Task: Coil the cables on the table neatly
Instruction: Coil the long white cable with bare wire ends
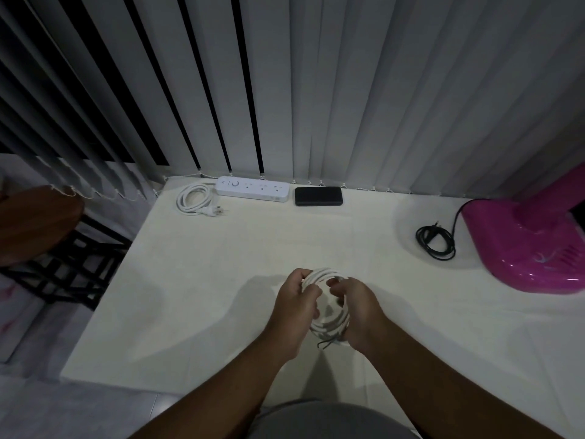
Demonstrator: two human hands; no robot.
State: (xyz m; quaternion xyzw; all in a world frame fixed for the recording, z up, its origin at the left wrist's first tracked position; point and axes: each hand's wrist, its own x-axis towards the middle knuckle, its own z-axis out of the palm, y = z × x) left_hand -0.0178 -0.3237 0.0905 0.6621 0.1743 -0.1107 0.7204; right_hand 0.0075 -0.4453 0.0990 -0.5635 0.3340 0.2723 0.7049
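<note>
Both hands, left hand (pixel 296 307) and right hand (pixel 359 312), grip the white cable coil (pixel 329 321) above the table (pixel 221 280), likely near finished, while power strip cord (pixel 193 199) and black cable (pixel 435 242) already lie looped.

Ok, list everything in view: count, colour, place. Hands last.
table: one, cream, centre.
white cable: one, coiled, held above the table's near part.
power strip: one, white, far edge.
power strip cord: one, white, coiled left of the strip.
black slab: one, right of the strip.
black cord: one, coiled beside the pink appliance.
pink appliance: one, right edge.
blinds: grey, behind.
stool: one, brown, left.
left hand: grips the coil.
right hand: grips the coil.
</note>
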